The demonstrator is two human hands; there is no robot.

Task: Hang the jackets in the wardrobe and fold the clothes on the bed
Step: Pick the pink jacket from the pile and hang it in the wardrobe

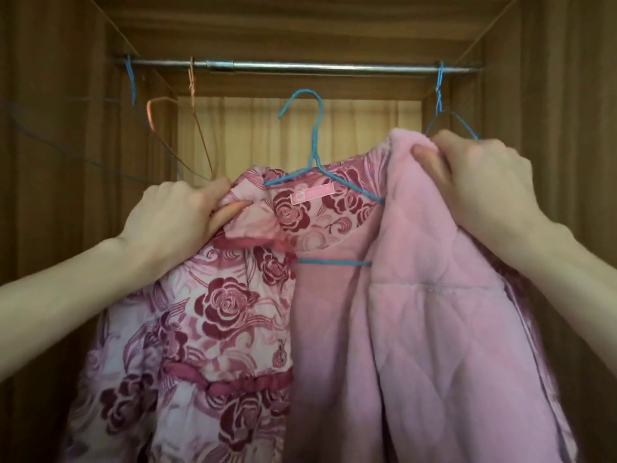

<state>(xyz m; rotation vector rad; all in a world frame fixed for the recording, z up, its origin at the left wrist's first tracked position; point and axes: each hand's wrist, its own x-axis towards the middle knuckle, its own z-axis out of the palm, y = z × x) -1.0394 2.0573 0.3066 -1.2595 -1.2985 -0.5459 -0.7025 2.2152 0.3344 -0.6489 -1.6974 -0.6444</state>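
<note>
Two hands carry the load at this moment, and we take the jacket (240,315) as our landmark. Our left hand (173,212) is curled tight on the floral collar at the jacket's upper left, and our right hand (480,175) is bunched around the plush pink lining at its upper right, so the garment hangs open between them, in front of the wardrobe opening.

We judge the jacket to be quilted and padded: soft, bulky, fairly light for its volume, and not fragile. The floral shell looks smooth and may slide on thin wire, while the fleecy lining should cling better. Holding at the collar and shoulder seams seems right to us, since the fabric is thickest there and the weight falls straight down.

Inside the jacket's neck sits the blue hanger (317,168), its arms under the shoulders and its hook standing free above the collar, not yet on anything. Thin wire like that may bend under a padded garment.

Above and behind the jacket runs the metal rail (300,66) of the wardrobe (60,162). An orange hanger (192,101) dangles from it up and left of the jacket, with blue wire hangers (440,95) at both ends. Wooden walls close in on either side, and a pale curtain (253,135) hangs beyond the jacket. The bed is out of sight.
</note>
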